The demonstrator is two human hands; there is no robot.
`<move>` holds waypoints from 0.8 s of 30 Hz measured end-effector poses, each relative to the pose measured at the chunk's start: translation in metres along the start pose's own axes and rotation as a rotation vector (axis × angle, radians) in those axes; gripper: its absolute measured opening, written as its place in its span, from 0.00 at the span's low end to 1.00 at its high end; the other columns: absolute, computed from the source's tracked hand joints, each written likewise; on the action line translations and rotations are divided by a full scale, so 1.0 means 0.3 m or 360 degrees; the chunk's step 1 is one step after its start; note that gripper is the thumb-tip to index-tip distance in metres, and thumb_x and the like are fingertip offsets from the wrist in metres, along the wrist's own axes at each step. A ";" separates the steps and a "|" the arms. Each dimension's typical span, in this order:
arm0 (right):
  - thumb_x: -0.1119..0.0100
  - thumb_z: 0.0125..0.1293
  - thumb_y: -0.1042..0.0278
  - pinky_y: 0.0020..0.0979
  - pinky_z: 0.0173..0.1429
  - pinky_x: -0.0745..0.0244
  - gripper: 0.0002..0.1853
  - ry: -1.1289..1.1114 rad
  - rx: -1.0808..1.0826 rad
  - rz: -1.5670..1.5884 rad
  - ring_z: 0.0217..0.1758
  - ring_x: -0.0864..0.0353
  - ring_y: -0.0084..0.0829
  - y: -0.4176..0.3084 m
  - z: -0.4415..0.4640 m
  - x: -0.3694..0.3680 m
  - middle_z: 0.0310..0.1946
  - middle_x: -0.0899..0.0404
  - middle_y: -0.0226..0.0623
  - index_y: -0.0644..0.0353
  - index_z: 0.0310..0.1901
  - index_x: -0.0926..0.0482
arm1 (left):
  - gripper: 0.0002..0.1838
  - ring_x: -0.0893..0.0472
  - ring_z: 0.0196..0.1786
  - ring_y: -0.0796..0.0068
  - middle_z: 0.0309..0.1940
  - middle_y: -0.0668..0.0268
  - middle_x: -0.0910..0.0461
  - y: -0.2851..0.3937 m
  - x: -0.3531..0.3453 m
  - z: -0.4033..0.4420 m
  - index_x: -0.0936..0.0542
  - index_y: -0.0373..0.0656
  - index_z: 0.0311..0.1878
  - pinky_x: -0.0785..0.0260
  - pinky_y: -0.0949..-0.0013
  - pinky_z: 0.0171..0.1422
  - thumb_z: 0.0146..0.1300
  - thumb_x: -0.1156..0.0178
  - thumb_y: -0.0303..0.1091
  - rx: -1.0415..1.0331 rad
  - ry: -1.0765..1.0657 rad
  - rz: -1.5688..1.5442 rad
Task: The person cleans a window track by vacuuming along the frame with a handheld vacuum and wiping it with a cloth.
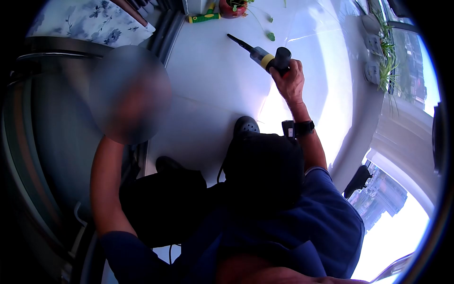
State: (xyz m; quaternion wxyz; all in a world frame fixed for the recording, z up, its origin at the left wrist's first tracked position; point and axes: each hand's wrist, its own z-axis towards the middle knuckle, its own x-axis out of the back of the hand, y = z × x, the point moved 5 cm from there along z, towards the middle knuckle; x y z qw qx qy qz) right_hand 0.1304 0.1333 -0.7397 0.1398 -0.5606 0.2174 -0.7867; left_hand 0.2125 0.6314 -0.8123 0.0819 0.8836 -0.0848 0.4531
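Note:
My right hand (291,86) is wrapped round the handle of a handheld vacuum cleaner (259,53). This has a clear dust cup, a yellow band and a long thin black nozzle, which points up and left above the floor. Away to the left, my left hand (130,102) is reached out near the dark sliding door (61,118). A round blurred patch covers it, so its fingers and anything in them are hidden. I cannot tell whether it touches the door.
Pale floor tiles (203,85) lie before my shoes, beside a dark door track (168,40). At the top are a red plant pot (231,9) and a green-and-yellow tool (205,18). White planters (372,47) line the window side; floral cloth (90,21) hangs upper left.

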 end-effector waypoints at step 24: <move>0.27 0.60 0.56 0.46 0.55 0.22 0.23 -0.0060 -0.0277 0.0031 0.47 0.19 0.48 0.095 -0.064 -0.009 0.45 0.22 0.46 0.60 0.51 0.22 | 0.36 0.22 0.67 0.46 0.70 0.54 0.28 -0.012 -0.002 0.012 0.32 0.55 0.74 0.25 0.48 0.67 0.64 0.32 0.49 0.0100 -0.0161 0.0075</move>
